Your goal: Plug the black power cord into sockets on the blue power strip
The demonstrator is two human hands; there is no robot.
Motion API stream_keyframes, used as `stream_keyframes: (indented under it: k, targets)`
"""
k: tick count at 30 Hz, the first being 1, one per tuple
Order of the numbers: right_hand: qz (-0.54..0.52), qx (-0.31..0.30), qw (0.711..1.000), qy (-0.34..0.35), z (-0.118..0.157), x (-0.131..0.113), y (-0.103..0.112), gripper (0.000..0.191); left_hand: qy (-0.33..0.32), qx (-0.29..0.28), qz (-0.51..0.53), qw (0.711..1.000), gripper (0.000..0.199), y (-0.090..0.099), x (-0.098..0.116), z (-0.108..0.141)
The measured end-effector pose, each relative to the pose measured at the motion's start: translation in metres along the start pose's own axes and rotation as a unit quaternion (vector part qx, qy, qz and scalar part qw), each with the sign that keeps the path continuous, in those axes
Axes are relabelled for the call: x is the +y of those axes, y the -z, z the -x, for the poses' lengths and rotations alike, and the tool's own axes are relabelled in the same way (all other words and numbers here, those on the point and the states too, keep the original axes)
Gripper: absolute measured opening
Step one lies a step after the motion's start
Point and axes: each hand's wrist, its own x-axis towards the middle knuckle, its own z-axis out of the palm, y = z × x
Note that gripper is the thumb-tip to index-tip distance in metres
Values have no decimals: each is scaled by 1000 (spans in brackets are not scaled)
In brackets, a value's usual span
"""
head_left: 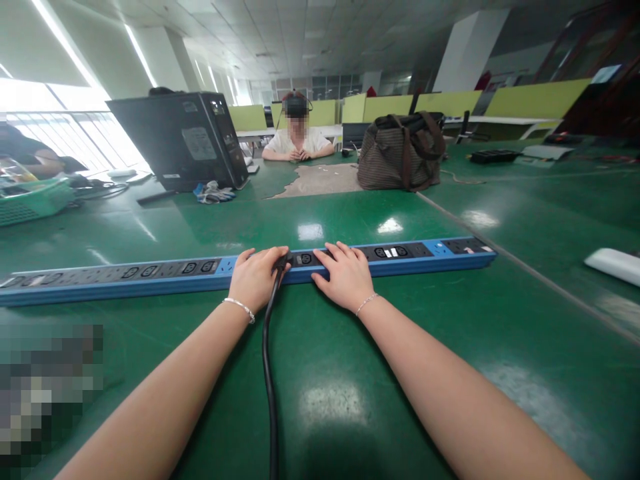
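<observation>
A long blue power strip [165,281] with black socket panels lies across the green table in front of me. On its middle part, my left hand [256,275] is closed around a black power plug [283,261]. The plug is at the strip's top face; whether it is fully seated in a socket I cannot tell. Its thick black cable [269,353] runs down toward me, off the bottom of the view. Just right of the plug, my right hand [345,273] lies on the strip with fingers spread, holding nothing.
On the green table [320,393] stand a black computer case [185,140], gloves [214,193] and a brown bag [400,153]. A green basket [35,199] is at the left, a white object [613,265] at the right. A person [299,143] sits opposite; another is at far left.
</observation>
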Motion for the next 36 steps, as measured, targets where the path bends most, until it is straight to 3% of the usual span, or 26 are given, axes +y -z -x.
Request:
stream_keyframes:
  k: [7,13,17,26,36]
  targets:
    - [-27,19,999,12,0,-3,2,50,4,-20,32,999,40,-1,1,8]
    - [-112,67,983,131,-9,-45,-5,49,33,-32,55,997,41,-4,-2,8]
    - [-121,76,980,138,-20,-62,-17,39,84,-37,71,993,51,-6,-1,7]
    - [-99,71,984,126,-22,-63,-16,35,23,-50,-17,998,43,-8,-3,11]
    - [-86,70,985,136,-21,-62,-16,37,15,-56,-26,998,45,-9,-3,12]
